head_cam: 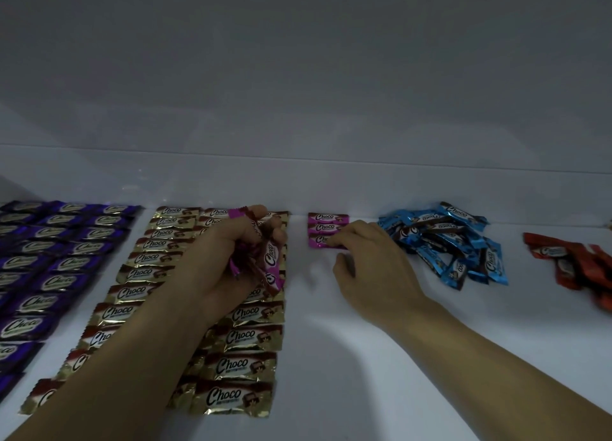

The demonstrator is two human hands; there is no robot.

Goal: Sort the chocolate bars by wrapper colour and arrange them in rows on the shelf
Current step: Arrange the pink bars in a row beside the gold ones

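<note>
Purple foil-wrapped chocolate bars (49, 261) and gold-wrapped bars (245, 338) lie in neat rows on the left of the white shelf (331, 357). Three pink-wrapped bars (328, 227) form a short column. The left hand (228, 261) grips a bunch of pink bars (268, 261). Blue-wrapped bars (447, 238) and red-wrapped bars (569, 265) lie heaped on the right, seemingly unsorted.

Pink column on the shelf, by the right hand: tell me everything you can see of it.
The pink column is three glossy magenta wrappers lying flat, Choco logo up, long edges touching, one in front of another near the back of the white shelf. It sits apart from the gold rows on its left and the blue heap on its right. The right hand rests fingertips on the nearest bar, hiding part of its logo.
</note>
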